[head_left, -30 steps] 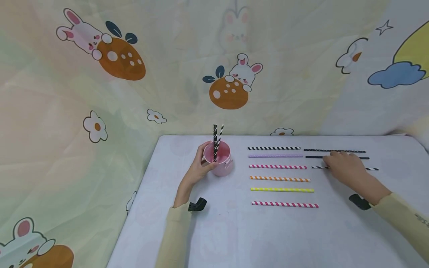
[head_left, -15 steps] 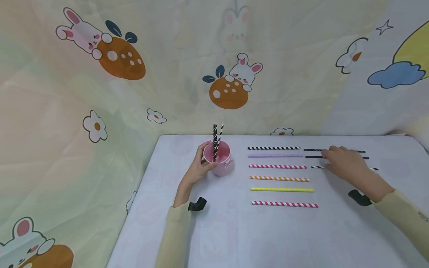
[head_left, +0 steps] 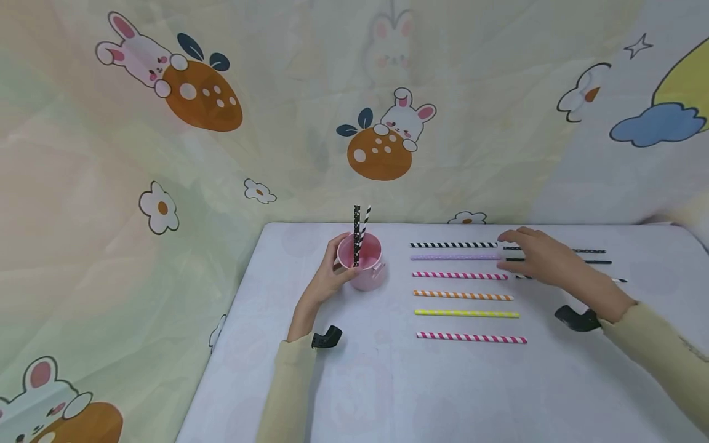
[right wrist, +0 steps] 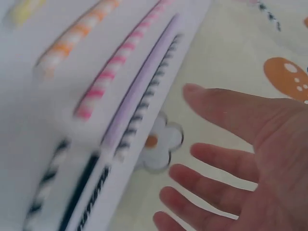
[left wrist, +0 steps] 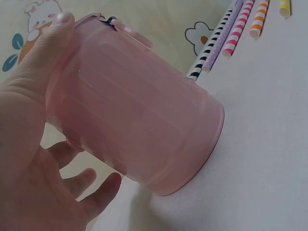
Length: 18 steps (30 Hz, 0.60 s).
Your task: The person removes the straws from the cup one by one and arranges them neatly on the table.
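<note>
A pink cup (head_left: 370,280) stands on the table's left part, with my left hand (head_left: 324,280) holding it from the left side. In the left wrist view the thumb lies at the rim of the cup (left wrist: 139,106), and the other fingers reach around behind it. Two paper straws lean in the cup: a black one with white dots (head_left: 357,224) and a black-and-white striped one (head_left: 367,215). My right hand (head_left: 543,257) hovers with spread fingers over the black straws on the right. Nothing sits between the fingers of this right hand (right wrist: 269,154) in the right wrist view.
Left of the right hand lies a column of straws: black striped (head_left: 454,245), purple (head_left: 454,258), pink striped (head_left: 460,275), orange striped (head_left: 463,296), yellow (head_left: 466,314) and another pink striped one (head_left: 471,338). A printed cloth hangs behind the white table (head_left: 354,394).
My right hand has shifted left from among the black straws toward the column of coloured ones, its fingers spreading. Those black straws stay on the table. The left hand and cup have not moved.
</note>
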Motion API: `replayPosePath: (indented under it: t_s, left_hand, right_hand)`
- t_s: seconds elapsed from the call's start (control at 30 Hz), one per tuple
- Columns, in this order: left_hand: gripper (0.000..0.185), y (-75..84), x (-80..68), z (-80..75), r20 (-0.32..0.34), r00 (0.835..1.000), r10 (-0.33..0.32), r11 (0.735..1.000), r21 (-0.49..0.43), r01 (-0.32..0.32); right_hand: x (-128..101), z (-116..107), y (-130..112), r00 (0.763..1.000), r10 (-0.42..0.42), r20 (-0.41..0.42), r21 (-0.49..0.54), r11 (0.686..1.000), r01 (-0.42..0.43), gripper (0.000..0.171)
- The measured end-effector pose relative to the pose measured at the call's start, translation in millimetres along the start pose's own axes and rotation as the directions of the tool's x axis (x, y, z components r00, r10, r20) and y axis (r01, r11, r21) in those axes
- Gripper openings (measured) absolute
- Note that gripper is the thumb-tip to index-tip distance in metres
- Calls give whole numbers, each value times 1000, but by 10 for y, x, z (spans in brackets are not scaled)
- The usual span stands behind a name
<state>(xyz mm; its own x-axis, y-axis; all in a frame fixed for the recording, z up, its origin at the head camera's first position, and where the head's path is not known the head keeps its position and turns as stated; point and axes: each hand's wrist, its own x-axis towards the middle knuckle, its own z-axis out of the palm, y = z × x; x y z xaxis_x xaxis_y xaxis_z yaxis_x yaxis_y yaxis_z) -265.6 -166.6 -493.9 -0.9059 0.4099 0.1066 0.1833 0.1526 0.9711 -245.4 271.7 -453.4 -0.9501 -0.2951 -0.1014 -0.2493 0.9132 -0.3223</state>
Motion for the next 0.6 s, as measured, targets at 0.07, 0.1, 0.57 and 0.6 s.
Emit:
replayPosePath:
  t_s: [0.07, 0.1, 0.57, 0.6]
  left_hand:
    - [82, 4, 1, 2, 1, 1000, -2, 1000, 1, 2]
    - [82, 2, 2, 1, 2, 1000, -2, 1000, 3, 2]
    - [83, -15, 4, -5, 1, 1000, -16, 1000, 14, 16]
    - [83, -16, 0, -4, 0, 1000, -18, 1000, 15, 18]
  right_hand:
    - [45, 14, -63, 1000, -12, 2, 107, 994, 11, 63]
    - [68, 28, -95, 1000, -16, -6, 164, 986, 16, 64]
    - [443, 267, -591, 999, -4, -32, 751, 660, 27, 58]
    - [483, 288, -628, 1000, -7, -26, 772, 635, 24, 58]
